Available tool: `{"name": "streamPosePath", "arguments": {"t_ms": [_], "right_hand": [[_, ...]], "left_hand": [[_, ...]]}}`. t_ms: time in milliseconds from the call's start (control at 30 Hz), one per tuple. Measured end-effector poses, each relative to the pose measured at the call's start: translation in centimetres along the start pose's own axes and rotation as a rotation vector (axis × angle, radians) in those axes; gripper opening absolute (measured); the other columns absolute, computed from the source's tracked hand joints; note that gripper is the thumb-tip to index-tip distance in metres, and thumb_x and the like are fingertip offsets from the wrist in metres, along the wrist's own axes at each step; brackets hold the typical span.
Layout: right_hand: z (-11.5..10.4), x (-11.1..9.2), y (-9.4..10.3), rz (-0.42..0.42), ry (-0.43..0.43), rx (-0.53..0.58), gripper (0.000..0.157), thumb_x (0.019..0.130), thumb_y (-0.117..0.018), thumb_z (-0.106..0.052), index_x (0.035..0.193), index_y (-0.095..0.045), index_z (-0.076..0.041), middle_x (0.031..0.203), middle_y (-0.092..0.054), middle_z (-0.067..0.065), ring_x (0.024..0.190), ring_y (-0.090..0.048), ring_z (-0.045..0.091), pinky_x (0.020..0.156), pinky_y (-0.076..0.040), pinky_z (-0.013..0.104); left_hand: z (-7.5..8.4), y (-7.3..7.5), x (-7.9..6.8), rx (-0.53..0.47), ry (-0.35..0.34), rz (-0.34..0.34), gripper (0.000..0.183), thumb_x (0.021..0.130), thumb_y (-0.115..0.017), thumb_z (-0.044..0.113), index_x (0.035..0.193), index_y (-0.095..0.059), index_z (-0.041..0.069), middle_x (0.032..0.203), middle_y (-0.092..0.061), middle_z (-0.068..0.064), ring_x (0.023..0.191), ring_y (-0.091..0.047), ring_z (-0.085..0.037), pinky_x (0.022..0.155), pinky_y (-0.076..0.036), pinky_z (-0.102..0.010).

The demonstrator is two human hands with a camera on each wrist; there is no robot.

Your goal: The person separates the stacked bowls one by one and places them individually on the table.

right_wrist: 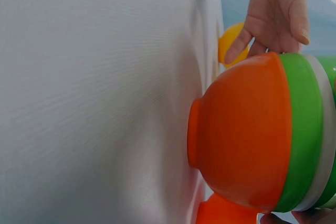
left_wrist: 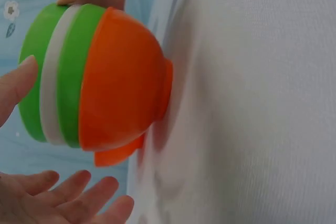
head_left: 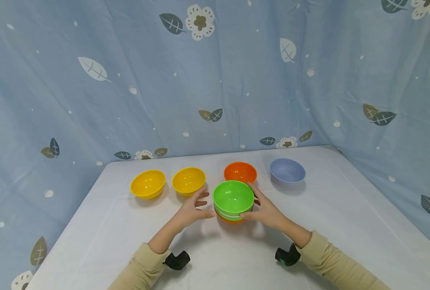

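In front of me a stack of nested bowls stands upright, its foot right at the white cloth. A green bowl tops it, then come a white bowl, another green bowl and an orange bowl at the bottom. My right hand holds the stack's right side, thumb at the front near the upper rims and fingers farther back. On the other side, my left hand is held with fingers spread and relaxed, thumb tip close to the stack, gripping nothing.
Behind the stack sits a separate orange bowl. Two yellow bowls stand at the left, one near my left fingers. A periwinkle blue bowl is at the back right. A patterned blue curtain hangs behind the table.
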State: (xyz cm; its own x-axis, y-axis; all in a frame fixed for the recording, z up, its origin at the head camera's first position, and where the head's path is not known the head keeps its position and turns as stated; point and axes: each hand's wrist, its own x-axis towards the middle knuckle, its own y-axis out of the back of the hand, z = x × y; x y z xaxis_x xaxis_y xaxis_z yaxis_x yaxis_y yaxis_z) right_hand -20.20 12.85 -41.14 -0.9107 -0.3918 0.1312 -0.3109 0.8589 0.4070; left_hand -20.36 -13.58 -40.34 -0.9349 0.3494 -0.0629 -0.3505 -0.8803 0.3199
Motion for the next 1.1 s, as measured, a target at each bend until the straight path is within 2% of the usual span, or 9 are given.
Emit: {"name": "streamPosePath", "arguments": {"t_ms": [233,367,533,700,1100], "right_hand": [[-0.5,0.3,-0.2,0.0,0.003,-0.03,0.101,0.072,-0.077,-0.025,0.145,-0.012,0.0,0.147,-0.023,0.022,0.129,-0.031,0.039,0.103,-0.029,0.056],[-0.8,0.4,-0.4,-0.003,-0.014,-0.032,0.106,0.069,-0.079,-0.026,0.145,-0.01,0.002,0.146,-0.023,0.023,0.128,-0.032,0.04,0.102,-0.027,0.058],[-1.0,0.5,-0.6,0.018,-0.023,-0.05,0.107,0.067,-0.081,-0.026,0.145,-0.013,0.002,0.146,-0.023,0.023,0.128,-0.033,0.039,0.102,-0.028,0.059],[-1.1,0.4,-0.8,0.069,-0.024,-0.066,0.104,0.064,-0.082,-0.022,0.144,-0.019,0.001,0.147,-0.023,0.022,0.127,-0.033,0.04,0.102,-0.028,0.059],[-1.2,0.3,-0.7,0.126,-0.028,-0.032,0.102,0.062,-0.084,-0.02,0.144,-0.024,-0.004,0.147,-0.026,0.019,0.132,-0.027,0.038,0.103,-0.024,0.059]], "left_hand": [[-0.2,-1.2,0.8,0.013,-0.012,-0.042,0.093,0.074,-0.076,0.024,0.145,-0.02,0.003,0.141,-0.036,-0.017,0.123,-0.043,-0.034,0.097,-0.041,-0.047],[-0.2,-1.8,1.2,-0.003,-0.046,-0.08,0.092,0.074,-0.077,0.024,0.145,-0.021,0.005,0.142,-0.034,-0.016,0.122,-0.043,-0.035,0.097,-0.04,-0.048],[-0.3,-2.4,1.6,-0.008,-0.064,-0.113,0.091,0.072,-0.077,0.023,0.144,-0.023,0.01,0.139,-0.038,-0.011,0.121,-0.045,-0.032,0.095,-0.042,-0.043],[-0.5,-2.6,1.9,-0.018,-0.092,-0.132,0.09,0.072,-0.077,0.02,0.143,-0.023,0.009,0.137,-0.04,-0.01,0.117,-0.047,-0.029,0.093,-0.044,-0.039],[-0.5,-2.7,2.0,-0.008,-0.091,-0.121,0.091,0.071,-0.078,0.02,0.144,-0.024,0.008,0.136,-0.042,-0.01,0.114,-0.049,-0.027,0.09,-0.045,-0.034]]}}
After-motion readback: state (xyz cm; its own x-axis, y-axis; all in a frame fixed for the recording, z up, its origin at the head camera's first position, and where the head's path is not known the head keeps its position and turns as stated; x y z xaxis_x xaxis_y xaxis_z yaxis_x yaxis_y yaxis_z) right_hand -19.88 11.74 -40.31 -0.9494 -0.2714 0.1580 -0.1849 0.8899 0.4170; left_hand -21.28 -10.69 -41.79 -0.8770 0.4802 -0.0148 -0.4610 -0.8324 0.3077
